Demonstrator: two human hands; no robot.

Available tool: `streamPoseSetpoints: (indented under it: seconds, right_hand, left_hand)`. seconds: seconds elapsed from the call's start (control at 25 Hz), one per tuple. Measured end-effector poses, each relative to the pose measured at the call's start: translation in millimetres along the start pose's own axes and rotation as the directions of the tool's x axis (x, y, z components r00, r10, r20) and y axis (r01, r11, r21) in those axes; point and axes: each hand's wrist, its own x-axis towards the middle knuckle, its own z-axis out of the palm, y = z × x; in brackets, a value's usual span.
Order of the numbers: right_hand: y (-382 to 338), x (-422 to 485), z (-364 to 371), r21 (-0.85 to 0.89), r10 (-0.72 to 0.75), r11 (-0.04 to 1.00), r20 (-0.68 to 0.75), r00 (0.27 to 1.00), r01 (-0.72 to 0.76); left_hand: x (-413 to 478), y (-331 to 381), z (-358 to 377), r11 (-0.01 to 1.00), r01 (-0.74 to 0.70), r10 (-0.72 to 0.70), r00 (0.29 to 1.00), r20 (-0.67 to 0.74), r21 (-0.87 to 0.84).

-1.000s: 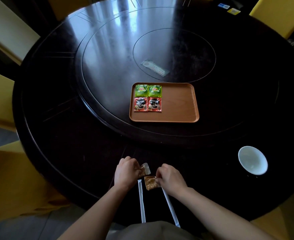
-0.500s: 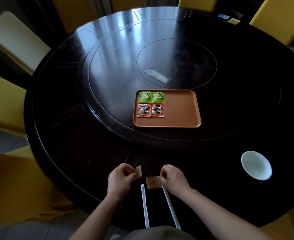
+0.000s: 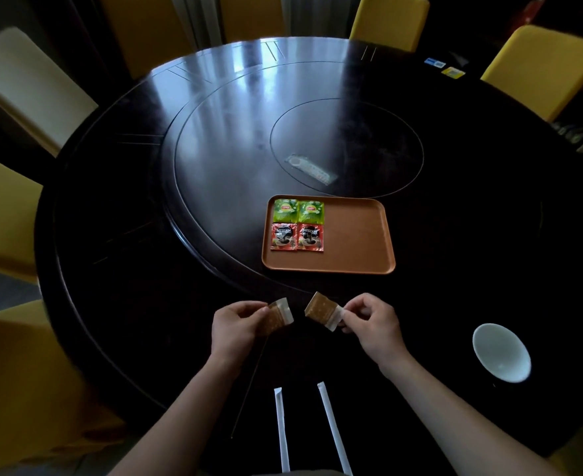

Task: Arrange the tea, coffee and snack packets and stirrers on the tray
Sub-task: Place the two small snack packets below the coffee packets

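Note:
A brown tray (image 3: 355, 235) lies on the dark round table. In its left part sit two green tea packets (image 3: 298, 211) above two red coffee packets (image 3: 297, 237). My left hand (image 3: 237, 326) pinches one brown snack packet (image 3: 278, 316) above the table, in front of the tray. My right hand (image 3: 372, 322) grips a second brown snack packet (image 3: 321, 310) by its clear end. The two packets are a little apart. Two white paper-wrapped stirrers (image 3: 281, 434) lie side by side near the table's front edge, between my forearms.
A white bowl (image 3: 501, 352) stands at the right near the table edge. A clear wrapped item (image 3: 310, 168) lies on the turntable behind the tray. Yellow chairs (image 3: 540, 67) ring the table. Small cards (image 3: 444, 67) lie at the far right.
Both hands have lifted the snack packets off the table and moved forward toward the tray, away from the stirrers. The packets have drawn slightly apart.

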Motion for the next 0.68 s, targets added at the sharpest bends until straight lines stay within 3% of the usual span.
streamPoseSetpoints:
  seconds: [0.32,0.48,0.68]
  right_hand:
    - [-31,79,1,-0.092,-0.041,0.995,-0.075,0.996,0.034]
    - [-43,117,10,-0.169,-0.096,0.982,-0.048,0.994,0.087]
    - [-41,152,27,-0.259,-0.042,0.965,0.039,0.998,0.051]
  left_hand:
    - [73,54,20,0.994,-0.092,0.089,0.995,0.051,0.059]
    - [115,67,33,0.982,-0.108,0.1,0.993,0.055,0.156]
    - [140,59,49,0.931,-0.151,0.111,0.984,0.136,0.331]
